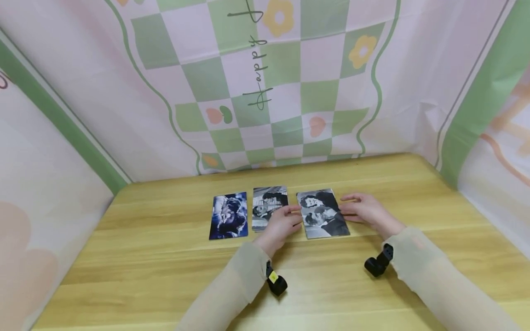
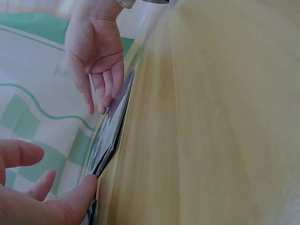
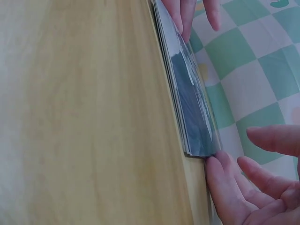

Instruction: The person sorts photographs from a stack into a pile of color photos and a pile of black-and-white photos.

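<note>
A stack of black-and-white photo cards (image 1: 324, 214) lies on the table between my two hands. My left hand (image 1: 282, 226) has its fingertips at the stack's left edge and partly hides a second black-and-white photo pile (image 1: 265, 202). At the stack's right edge, the extended fingers of my right hand (image 1: 366, 211) touch its side. Several layered edges show on the stack (image 3: 185, 108) in the right wrist view. In the left wrist view the stack (image 2: 110, 124) lies between both hands, fingers spread. Farther left sits a blue-toned photo card (image 1: 229, 216).
The wooden table (image 1: 157, 257) carries the three photo groups in a row. Behind it hangs a pink and green checked cloth (image 1: 285, 64), with cloth walls at both sides. Black wrist cameras are strapped to both sleeves, low over the table.
</note>
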`<state>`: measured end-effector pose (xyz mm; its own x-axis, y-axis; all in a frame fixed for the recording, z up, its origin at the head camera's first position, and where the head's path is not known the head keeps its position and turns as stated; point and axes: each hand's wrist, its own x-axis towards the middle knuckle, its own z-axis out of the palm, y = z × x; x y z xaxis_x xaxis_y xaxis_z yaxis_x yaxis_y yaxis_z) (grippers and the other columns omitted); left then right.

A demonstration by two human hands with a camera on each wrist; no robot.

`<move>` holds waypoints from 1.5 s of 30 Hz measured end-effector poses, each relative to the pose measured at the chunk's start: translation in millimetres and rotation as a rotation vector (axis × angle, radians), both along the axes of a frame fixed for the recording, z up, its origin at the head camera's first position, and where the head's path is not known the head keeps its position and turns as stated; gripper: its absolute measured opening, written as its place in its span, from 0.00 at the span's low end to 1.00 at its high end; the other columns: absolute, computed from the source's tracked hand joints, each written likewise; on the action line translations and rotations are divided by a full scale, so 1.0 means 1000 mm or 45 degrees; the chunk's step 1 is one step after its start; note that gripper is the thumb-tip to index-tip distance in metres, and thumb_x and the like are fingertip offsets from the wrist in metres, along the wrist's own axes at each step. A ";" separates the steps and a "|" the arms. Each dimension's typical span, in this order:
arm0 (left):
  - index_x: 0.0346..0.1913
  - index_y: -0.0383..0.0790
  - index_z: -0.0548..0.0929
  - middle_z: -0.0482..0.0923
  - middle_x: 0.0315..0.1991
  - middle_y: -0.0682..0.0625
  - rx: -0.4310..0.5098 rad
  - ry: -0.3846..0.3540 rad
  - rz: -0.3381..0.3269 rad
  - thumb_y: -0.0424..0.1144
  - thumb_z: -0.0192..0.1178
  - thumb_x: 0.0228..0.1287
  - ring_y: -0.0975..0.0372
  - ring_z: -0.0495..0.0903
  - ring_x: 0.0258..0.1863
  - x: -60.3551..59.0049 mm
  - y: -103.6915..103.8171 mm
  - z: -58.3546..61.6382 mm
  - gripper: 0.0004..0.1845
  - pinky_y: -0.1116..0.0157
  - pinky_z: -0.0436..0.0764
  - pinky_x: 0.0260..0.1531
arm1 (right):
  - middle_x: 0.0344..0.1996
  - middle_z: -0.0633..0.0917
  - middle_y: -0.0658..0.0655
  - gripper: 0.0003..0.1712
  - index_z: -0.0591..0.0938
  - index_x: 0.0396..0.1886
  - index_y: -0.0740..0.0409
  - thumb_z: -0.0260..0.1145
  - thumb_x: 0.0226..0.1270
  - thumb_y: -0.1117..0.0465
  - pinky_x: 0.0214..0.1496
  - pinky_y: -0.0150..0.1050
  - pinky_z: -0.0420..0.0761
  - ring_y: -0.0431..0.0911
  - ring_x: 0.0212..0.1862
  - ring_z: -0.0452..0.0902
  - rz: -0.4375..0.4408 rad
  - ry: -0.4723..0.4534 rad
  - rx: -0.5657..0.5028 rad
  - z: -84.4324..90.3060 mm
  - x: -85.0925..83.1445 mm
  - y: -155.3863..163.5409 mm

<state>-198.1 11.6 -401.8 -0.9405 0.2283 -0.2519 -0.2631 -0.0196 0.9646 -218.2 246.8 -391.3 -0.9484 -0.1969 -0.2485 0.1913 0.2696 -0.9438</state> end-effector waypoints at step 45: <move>0.60 0.29 0.72 0.73 0.57 0.37 0.094 -0.028 -0.023 0.28 0.52 0.66 0.51 0.77 0.54 0.001 -0.004 0.005 0.20 0.58 0.80 0.56 | 0.29 0.81 0.40 0.35 0.57 0.67 0.76 0.60 0.64 0.71 0.42 0.28 0.84 0.31 0.34 0.78 -0.123 -0.040 -0.063 0.000 0.002 -0.001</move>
